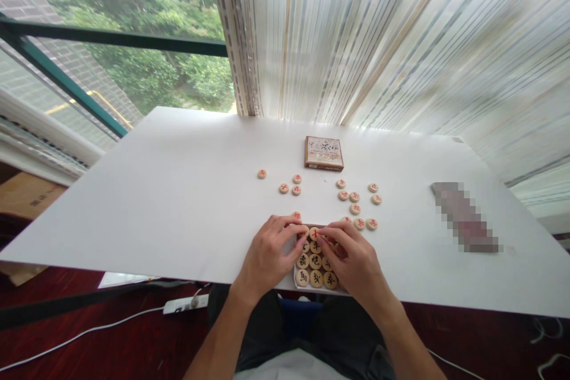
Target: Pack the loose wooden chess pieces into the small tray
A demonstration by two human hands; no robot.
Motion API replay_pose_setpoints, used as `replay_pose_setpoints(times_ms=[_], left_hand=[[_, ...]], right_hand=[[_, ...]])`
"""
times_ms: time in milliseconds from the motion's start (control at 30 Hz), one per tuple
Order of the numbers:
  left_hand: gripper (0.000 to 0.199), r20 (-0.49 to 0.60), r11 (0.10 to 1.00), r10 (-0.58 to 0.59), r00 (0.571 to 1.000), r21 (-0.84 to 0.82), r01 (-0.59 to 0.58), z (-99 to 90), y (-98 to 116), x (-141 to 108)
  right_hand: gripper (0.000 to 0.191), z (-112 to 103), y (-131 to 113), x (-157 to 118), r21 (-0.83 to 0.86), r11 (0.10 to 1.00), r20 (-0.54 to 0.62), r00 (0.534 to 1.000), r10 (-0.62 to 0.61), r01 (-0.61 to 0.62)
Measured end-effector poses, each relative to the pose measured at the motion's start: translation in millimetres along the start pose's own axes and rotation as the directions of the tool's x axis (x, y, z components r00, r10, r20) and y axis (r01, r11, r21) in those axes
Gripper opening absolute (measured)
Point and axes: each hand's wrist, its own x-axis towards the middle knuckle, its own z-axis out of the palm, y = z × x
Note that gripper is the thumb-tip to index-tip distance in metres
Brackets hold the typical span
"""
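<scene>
An open box tray [296,282] near the table's front edge holds rows of round wooden xiangqi pieces, many with black characters, such as one piece [303,277] in its near left corner. At the tray's far left corner, the thumb and fingers of my left hand [274,252] close around a pale xiangqi piece [304,231]. My right hand [356,255] has its fingertips pinched at the edge of a red-marked xiangqi piece [314,234] beside it. My right hand hides the tray's right side. A red-marked piece [296,215] lies just beyond my left fingers.
Several red-marked pieces lie loose beyond the tray, including one on the left [262,174] and one on the right [371,224]. Behind them rests the box lid [324,153]. A blurred-out object [465,219] lies at right on the white table [178,190]. Curtain [320,41] and window border the back.
</scene>
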Motion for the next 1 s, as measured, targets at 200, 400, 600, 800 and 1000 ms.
replay_pose_setpoints(times_ms=[200, 400, 600, 800, 1000], left_hand=[[0.020, 0.020, 1.000, -0.002, 1.000, -0.004, 0.002, -1.2, 0, 0], [0.021, 0.028, 1.000, -0.014, 1.000, -0.003, 0.014, -0.5, 0, 0], [0.022, 0.021, 0.999, -0.032, 0.999, 0.006, 0.032, 0.2, 0, 0], [0.022, 0.016, 0.999, -0.033, 0.999, 0.026, 0.033, 0.2, -1, -1], [0.021, -0.005, 0.999, -0.026, 1.000, 0.024, 0.026, 0.3, -2, -1]], right_hand=[[0.012, 5, 5, -1, -0.019, 0.999, 0.011, 0.999, -0.046, 0.046], [0.011, 5, 5, 2, -0.032, 0.998, -0.001, 0.999, -0.055, 0.055], [0.012, -11, 7, -8, 0.015, 0.999, -0.111, 0.993, -0.047, 0.049], [0.011, -25, 24, -25, 0.036, 0.999, -0.212, 0.977, 0.014, -0.006], [0.010, -32, 30, -31, 0.123, 0.982, -0.181, 0.970, 0.165, -0.144]])
